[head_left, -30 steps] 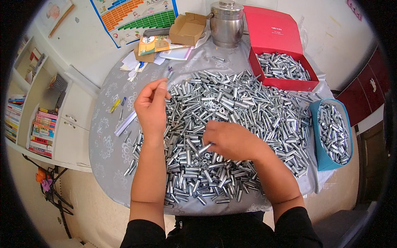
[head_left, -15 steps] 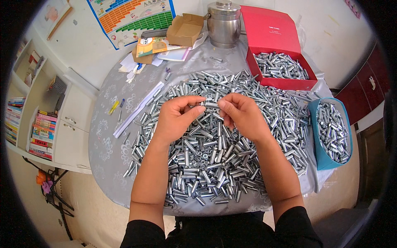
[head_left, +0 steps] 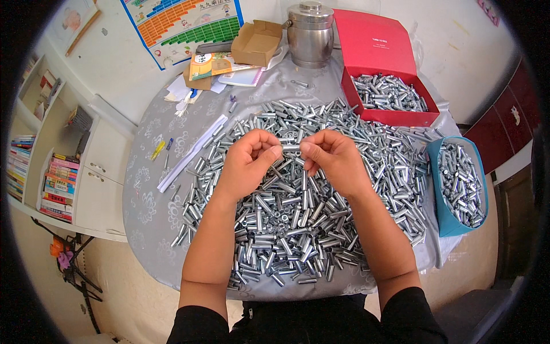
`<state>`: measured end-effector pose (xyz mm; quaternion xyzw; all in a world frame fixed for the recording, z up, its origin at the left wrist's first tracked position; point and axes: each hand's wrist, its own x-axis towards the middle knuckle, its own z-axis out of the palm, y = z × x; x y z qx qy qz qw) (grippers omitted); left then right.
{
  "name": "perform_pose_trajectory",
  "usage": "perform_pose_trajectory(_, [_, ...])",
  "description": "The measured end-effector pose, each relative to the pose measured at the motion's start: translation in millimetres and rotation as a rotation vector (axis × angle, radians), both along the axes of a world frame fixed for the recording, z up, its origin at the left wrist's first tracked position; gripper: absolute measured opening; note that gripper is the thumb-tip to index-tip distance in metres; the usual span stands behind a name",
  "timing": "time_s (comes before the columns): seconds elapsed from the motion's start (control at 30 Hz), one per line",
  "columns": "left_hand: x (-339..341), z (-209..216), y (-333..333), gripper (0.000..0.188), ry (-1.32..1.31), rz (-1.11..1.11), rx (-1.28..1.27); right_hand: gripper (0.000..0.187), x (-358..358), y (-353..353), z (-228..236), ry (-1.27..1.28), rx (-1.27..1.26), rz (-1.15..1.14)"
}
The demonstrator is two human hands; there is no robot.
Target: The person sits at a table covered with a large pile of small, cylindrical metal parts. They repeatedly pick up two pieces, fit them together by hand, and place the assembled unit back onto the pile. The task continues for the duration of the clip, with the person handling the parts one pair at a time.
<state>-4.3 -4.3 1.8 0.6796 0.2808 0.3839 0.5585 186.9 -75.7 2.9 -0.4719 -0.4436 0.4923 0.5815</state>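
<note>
Over the middle of a wide pile of silver metal sleeves and bolts (head_left: 269, 235), my two hands face each other. A short silver sleeve anchor (head_left: 291, 148) lies level between their fingertips. My left hand (head_left: 246, 166) pinches one end with thumb and forefinger, and my right hand (head_left: 338, 163) pinches the other end. The fingers hide both ends, so the exact fit of the parts cannot be made out. Small nuts or rings (head_left: 282, 218) lie among the sleeves just below the hands.
At the back right stands an open red box (head_left: 395, 118) full of metal pieces. A blue fabric bin (head_left: 455, 226) of similar pieces sits at the right edge. A steel pot (head_left: 310, 37), cardboard box (head_left: 258, 43), white paper strip (head_left: 192, 153) and screwdriver (head_left: 158, 149) are on the tablecloth.
Both hands have shifted slightly; the right fingers have curled in closer, and the sleeve anchor now lies more level between the fingertips. The pile and containers look the same.
</note>
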Motion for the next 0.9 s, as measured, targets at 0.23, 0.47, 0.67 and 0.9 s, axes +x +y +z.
perform_pose_trajectory(0.23, [-0.5, 7.3, -6.3, 0.01, 0.024, -0.062, 0.059, 0.012, -1.7, -1.4, 3.1, 0.019, -0.006, -0.039])
perform_pose_trajectory(0.47, [-8.6, 5.4, 2.1, 0.017, 0.17, -0.09, -0.093, 0.012, -2.5, 0.1, -1.6, 0.046, 0.025, 0.001])
perform_pose_trajectory(0.67, [-6.1, 3.1, -0.8, 0.02, 0.169, -0.065, -0.022, 0.01, -4.6, -0.5, -0.9, 0.042, 0.022, -0.005])
perform_pose_trajectory(0.9, [-1.1, 5.6, -4.3, 0.026, 0.157, -0.005, 0.032, 0.011, -4.0, 0.6, -3.5, 0.068, 0.015, -0.015])
